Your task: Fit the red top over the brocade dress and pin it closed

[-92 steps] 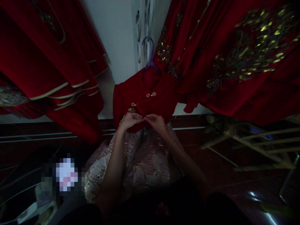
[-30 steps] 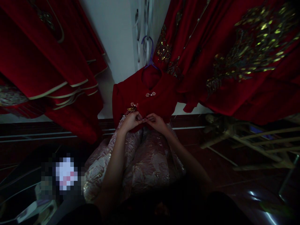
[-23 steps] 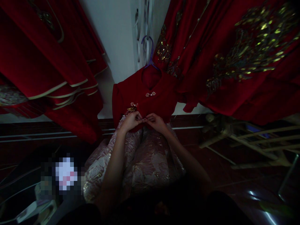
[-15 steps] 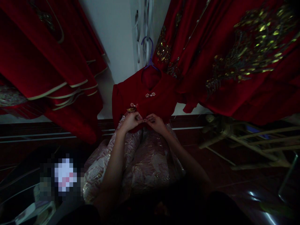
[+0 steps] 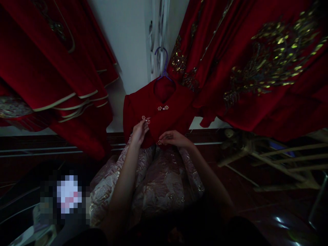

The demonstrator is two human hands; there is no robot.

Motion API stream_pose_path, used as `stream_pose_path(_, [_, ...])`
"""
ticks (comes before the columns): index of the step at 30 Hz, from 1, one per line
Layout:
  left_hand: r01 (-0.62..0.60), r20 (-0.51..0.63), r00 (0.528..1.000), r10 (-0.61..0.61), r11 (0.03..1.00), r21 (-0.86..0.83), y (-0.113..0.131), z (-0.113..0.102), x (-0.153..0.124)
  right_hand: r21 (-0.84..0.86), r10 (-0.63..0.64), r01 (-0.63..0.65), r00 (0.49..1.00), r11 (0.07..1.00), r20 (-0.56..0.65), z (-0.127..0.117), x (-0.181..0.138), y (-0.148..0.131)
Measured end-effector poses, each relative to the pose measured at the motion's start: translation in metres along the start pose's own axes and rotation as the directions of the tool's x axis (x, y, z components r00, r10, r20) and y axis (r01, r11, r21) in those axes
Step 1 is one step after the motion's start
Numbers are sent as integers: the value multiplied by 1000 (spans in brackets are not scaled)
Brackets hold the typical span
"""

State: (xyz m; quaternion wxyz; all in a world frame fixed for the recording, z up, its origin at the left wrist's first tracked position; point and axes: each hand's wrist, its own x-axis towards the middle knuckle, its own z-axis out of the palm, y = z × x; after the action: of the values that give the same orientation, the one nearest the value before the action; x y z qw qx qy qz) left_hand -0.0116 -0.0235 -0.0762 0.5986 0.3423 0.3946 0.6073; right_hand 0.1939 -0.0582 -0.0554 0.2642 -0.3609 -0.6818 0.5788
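A short red jacket [image 5: 169, 120] hangs on a purple hanger [image 5: 164, 68] over a pale brocade skirt [image 5: 164, 191]. Pearl flower clasps decorate its front: an upper clasp [image 5: 163, 108], a side clasp [image 5: 146, 120] and a lower clasp [image 5: 159, 142] by the hem. My left hand [image 5: 139, 132] lies against the jacket's left side, its loosely extended fingers reaching up to the side clasp. Just above the lower clasp, my right hand [image 5: 175, 138] rests at the jacket front with bent, slightly parted fingers. Dim light hides whether its fingertips touch the clasp.
Red garments with pale trim [image 5: 64, 78] hang at left, and a red gown with gold sequins [image 5: 276, 51] hangs at right. A wooden slatted chair or rack [image 5: 276, 160] lies low on the right. White metalwork [image 5: 161, 30] stands behind the hanger.
Both hands were pinched together at the lower clasp and have since parted. My left hand moved left and up to the side clasp; my right hand shifted slightly right, fingers loosened.
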Motion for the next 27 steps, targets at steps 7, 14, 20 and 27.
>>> stream_pose_path(7, [-15, -19, 1000, 16, 1000, 20, -2, -8, 3, 25, 18, -18, 1000, 1000, -9, 2, 3, 3])
stream_pose_path(14, [-30, -6, 1000, 31, 999, 22, -2, -8, 3, 43, 12, -12, 1000, 999, 1, 3, 7, 11])
stream_pose_path(20, [-76, -56, 995, 80, 994, 73, -4, -4, 3, 40, 13, -13, 1000, 999, -1, 5, 8, 12])
stream_pose_path(27, [-50, -27, 998, 50, 999, 11, -1, -5, 0, 78, 44, -42, 999, 996, -21, 7, 5, 4])
